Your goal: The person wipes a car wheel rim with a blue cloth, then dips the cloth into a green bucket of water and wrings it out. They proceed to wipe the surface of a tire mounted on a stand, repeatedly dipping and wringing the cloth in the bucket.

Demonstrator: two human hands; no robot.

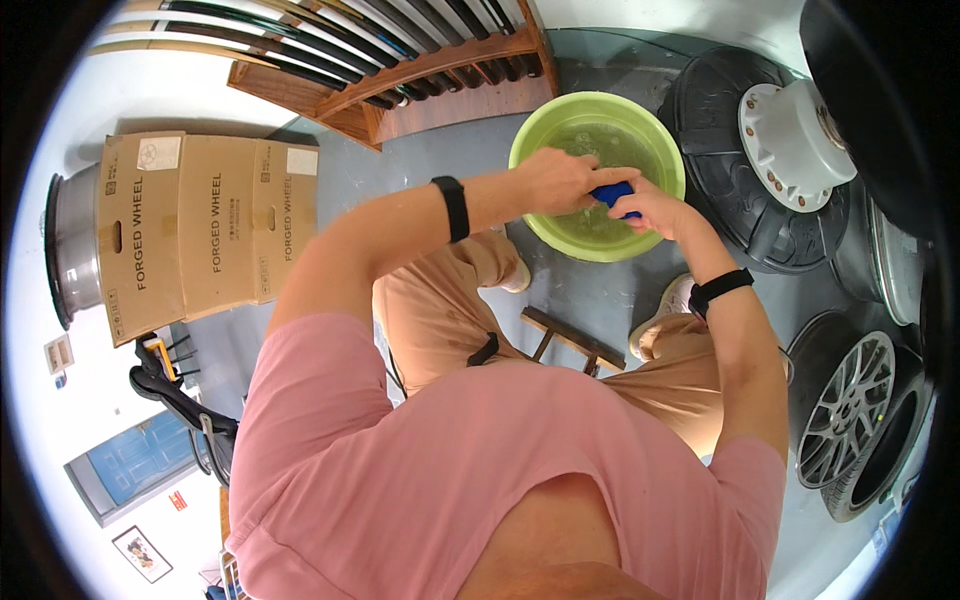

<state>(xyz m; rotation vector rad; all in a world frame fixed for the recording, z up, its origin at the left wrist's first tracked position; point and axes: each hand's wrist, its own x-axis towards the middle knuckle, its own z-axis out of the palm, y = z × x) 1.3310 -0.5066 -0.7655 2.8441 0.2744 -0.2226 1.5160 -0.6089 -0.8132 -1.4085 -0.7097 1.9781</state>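
A small dark-blue cloth-like item (pixel 613 193) is bunched between my two hands, above a light-green plastic basin (pixel 526 154). My left hand (pixel 559 181) comes in from the left and grips its near side, with the index finger stretched over the top. From the other side, my right hand (pixel 654 210) pinches the item between thumb and fingers. Much of it is hidden by my fingers. Bubbly water (pixel 600 142) lies in the basin below, and the basin stands on the grey floor just beyond my feet.
Right of the basin stands a large black lidded bin (pixel 712 142) bearing a grey metal hub (pixel 795 146). Wheels and tires, including a spoked rim (pixel 847 409), stand at right. Wheel cartons (pixel 217 225) are at left. A wooden cue rack (pixel 450 120) stands behind; a low wooden stool (pixel 574 339) sits between my legs.
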